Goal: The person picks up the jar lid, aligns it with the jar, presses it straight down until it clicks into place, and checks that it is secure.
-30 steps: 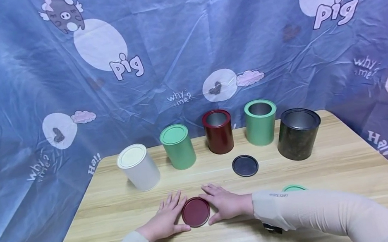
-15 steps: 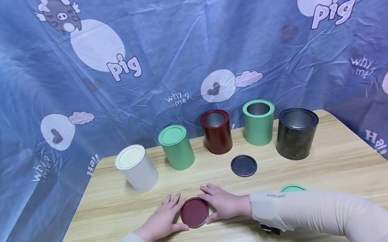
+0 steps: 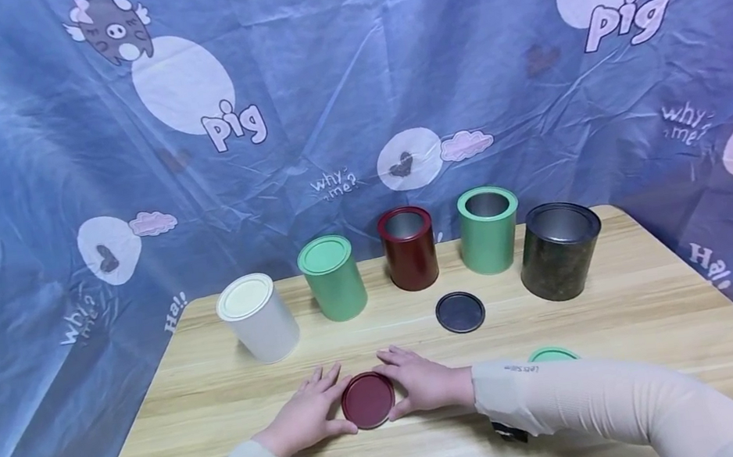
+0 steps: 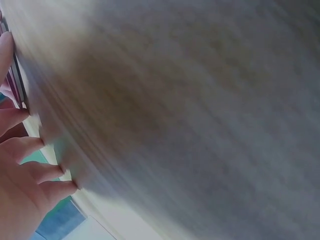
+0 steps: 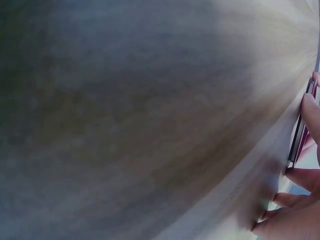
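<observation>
A round dark red lid (image 3: 368, 400) lies flat on the table between both hands. My left hand (image 3: 307, 415) rests at its left side with fingers spread, the thumb and index finger touching or very near the rim. On the opposite side, my right hand (image 3: 427, 383) lies likewise, its thumb and index finger by the edge. The left wrist view shows the lid's thin edge (image 4: 18, 80) beside the thumb, and the right wrist view shows the same edge (image 5: 299, 137). Farther back stands an uncovered dark red can (image 3: 411, 257).
Along the back stand a lidded white can (image 3: 269, 330), a lidded green can (image 3: 339, 292), an uncovered green can (image 3: 491, 241) and an uncovered black can (image 3: 559, 267). A black lid (image 3: 460, 312) lies before them. My right sleeve partly hides a green lid (image 3: 552, 354).
Both hands stay around the dark red lid. The right thumb sits slightly closer to the rim than a second ago; the head view has shifted a little.
</observation>
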A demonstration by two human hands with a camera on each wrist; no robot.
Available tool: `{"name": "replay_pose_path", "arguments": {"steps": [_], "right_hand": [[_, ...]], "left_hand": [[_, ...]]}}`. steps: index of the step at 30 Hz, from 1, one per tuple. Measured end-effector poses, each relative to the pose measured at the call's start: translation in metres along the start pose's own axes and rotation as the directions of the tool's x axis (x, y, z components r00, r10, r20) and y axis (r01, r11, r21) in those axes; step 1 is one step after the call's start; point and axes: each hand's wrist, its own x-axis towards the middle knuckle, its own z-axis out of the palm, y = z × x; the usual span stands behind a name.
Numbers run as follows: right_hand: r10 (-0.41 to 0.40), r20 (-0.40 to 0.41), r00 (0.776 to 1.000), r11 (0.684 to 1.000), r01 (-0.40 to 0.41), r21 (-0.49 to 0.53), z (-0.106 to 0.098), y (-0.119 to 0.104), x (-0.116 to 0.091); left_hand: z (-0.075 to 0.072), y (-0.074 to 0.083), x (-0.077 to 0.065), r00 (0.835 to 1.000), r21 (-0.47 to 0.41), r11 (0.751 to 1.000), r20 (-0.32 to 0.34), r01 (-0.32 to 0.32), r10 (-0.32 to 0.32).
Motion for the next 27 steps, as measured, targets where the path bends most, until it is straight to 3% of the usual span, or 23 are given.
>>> {"name": "replay_pose_path", "arguments": {"steps": [16, 27], "right_hand": [[0.009, -0.004, 1.0, 1.0, -0.009, 0.014, -0.0003, 0.0029, -0.0003], [0.007, 0.013, 1.0, 1.0, -0.008, 0.024, -0.0013, 0.0045, 0.0023]], "left_hand": [[0.0032, -0.0013, 0.0038, 1.0, 0.016, 1.0, -0.005, 0.001, -0.001], [-0.0015, -0.0008, 0.0037, 1.0, -0.089, 0.996, 0.016, 0.003, -0.002]]}}
